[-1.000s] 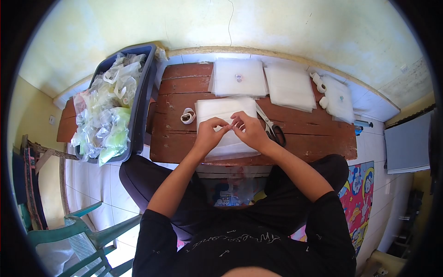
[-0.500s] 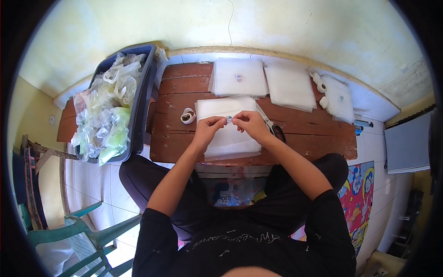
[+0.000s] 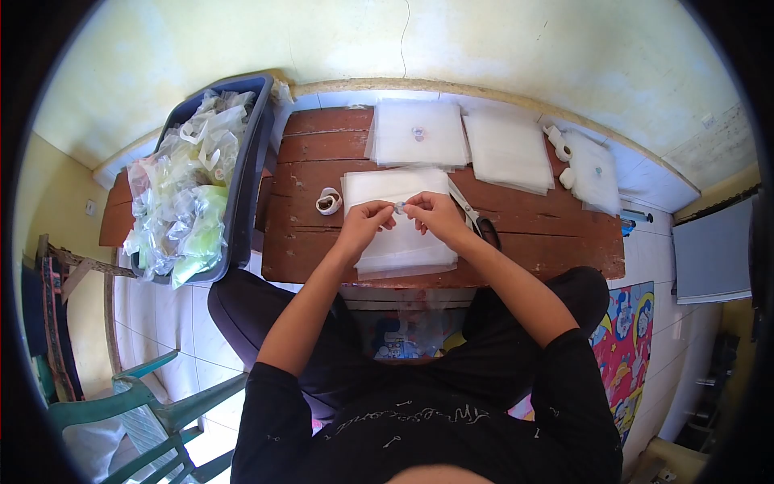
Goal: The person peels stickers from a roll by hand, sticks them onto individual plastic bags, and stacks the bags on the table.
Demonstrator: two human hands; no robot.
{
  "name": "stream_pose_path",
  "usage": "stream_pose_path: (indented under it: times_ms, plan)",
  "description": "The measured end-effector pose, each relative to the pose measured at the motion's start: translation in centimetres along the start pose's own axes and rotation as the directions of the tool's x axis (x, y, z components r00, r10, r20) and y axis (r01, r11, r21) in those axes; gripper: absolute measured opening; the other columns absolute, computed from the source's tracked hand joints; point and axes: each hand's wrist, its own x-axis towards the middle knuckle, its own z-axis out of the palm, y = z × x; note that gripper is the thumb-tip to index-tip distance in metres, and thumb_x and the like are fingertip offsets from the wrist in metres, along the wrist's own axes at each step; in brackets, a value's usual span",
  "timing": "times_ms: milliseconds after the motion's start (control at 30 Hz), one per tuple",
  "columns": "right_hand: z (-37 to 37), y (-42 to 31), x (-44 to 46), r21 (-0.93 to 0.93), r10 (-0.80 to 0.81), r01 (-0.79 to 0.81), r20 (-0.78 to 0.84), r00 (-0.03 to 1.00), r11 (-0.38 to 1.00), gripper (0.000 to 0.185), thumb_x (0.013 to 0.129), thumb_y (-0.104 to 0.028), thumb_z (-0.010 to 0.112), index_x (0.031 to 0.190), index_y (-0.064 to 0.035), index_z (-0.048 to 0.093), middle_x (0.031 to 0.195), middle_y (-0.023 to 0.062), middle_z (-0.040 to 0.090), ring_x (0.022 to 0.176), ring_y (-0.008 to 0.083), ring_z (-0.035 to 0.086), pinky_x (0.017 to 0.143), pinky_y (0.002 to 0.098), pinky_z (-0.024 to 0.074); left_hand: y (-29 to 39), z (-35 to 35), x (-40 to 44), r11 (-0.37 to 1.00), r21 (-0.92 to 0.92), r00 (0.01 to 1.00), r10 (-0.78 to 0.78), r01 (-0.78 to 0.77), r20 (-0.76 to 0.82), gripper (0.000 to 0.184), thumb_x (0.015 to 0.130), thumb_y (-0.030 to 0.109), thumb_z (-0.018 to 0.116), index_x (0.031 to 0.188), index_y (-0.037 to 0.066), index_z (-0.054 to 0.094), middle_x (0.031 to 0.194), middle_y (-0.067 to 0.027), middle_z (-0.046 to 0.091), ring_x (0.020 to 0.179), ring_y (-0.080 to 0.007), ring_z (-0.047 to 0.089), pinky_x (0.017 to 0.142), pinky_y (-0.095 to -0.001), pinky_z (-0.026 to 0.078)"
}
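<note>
Between the fingertips of my left hand (image 3: 367, 224) and my right hand (image 3: 437, 218) is a small, round, shiny clear piece (image 3: 399, 208). Both hands pinch it from opposite sides, above a stack of translucent plastic sheets (image 3: 403, 256) near the table's front edge. Black-handled scissors (image 3: 486, 231) lie just right of the stack, partly hidden by my right hand. A roll of white tape (image 3: 329, 202) rests to the left of the stack.
More plastic sheet stacks (image 3: 419, 133) (image 3: 506, 149) (image 3: 595, 173) line the back of the brown wooden table (image 3: 310, 242). White rolls (image 3: 558, 145) lie between two of them. A dark bin (image 3: 242, 185) of plastic bags stands left. A green chair (image 3: 173, 415) is lower left.
My hands first met at the fingertips over the stack, then moved slightly apart, and the small round piece came into view between them. Since half a second ago little has moved.
</note>
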Motion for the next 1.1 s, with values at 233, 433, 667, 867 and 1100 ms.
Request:
stream_pose_path:
  times_ms: [233, 433, 667, 867, 1100]
  plan:
    - [0.0, 0.3, 0.2, -0.037, -0.012, 0.012, 0.010, 1.000, 0.999, 0.022, 0.087, -0.016, 0.071, 0.091, 0.0054, 0.068, 0.071, 0.0061, 0.066, 0.056, 0.0093, 0.059, 0.048, 0.0239, 0.0487, 0.3, 0.3, -0.3, 0.998, 0.016, 0.997, -0.057, 0.056, 0.052, 0.026, 0.096, 0.025, 0.060, 0.109, 0.004, 0.069, 0.084, -0.0016, 0.069, 0.079, -0.0089, 0.061, 0.072, -0.0242, 0.043]
    - [0.3, -0.1, -0.2, 0.032, 0.006, -0.005, -0.045, 0.999, 0.999, 0.020, 0.085, -0.012, 0.072, 0.094, 0.0063, 0.069, 0.072, 0.0070, 0.066, 0.056, 0.0100, 0.059, 0.048, 0.0240, 0.0497, -0.2, 0.3, -0.1, 0.999, -0.006, 0.997, -0.051, 0.051, 0.059, 0.027, 0.097, 0.025, 0.060, 0.110, 0.004, 0.069, 0.085, -0.0016, 0.069, 0.079, -0.0089, 0.060, 0.072, -0.0243, 0.043]
    - [-0.2, 0.3, 0.1, 0.021, 0.013, -0.013, 0.000, 1.000, 1.000, 0.020, 0.086, -0.012, 0.071, 0.095, 0.0058, 0.068, 0.072, 0.0061, 0.065, 0.056, 0.0095, 0.059, 0.047, 0.0237, 0.0490, -0.3, 0.1, -0.1, 0.999, -0.038, 0.997, -0.030, 0.032, 0.071, 0.028, 0.097, 0.026, 0.059, 0.112, 0.005, 0.069, 0.084, -0.0014, 0.069, 0.078, -0.0088, 0.060, 0.072, -0.0239, 0.043]
    - [-0.2, -0.1, 0.3, -0.055, 0.018, -0.018, -0.004, 1.000, 0.998, 0.015, 0.093, -0.011, 0.063, 0.092, 0.0035, 0.063, 0.072, 0.0035, 0.060, 0.054, 0.0079, 0.055, 0.046, 0.0227, 0.0448, -0.5, 0.0, 0.4, 0.975, 0.223, 0.990, 0.052, -0.021, -0.133, 0.030, 0.091, 0.017, 0.066, 0.116, 0.001, 0.066, 0.082, -0.0078, 0.070, 0.077, -0.0132, 0.063, 0.072, -0.0299, 0.048]
    - [-0.7, 0.2, 0.1, -0.094, 0.197, -0.195, 0.007, 0.980, 0.976, 0.017, 0.094, -0.014, 0.060, 0.092, 0.0028, 0.062, 0.070, 0.0037, 0.060, 0.049, 0.0075, 0.053, 0.041, 0.0227, 0.0413, 0.1, -0.5, -0.5, 0.655, 0.716, 0.941, 0.338, -0.244, 0.011, 0.042, 0.078, 0.007, 0.072, 0.120, 0.008, 0.066, 0.092, -0.0129, 0.067, 0.085, -0.0289, 0.064, 0.079, -0.0381, 0.051]
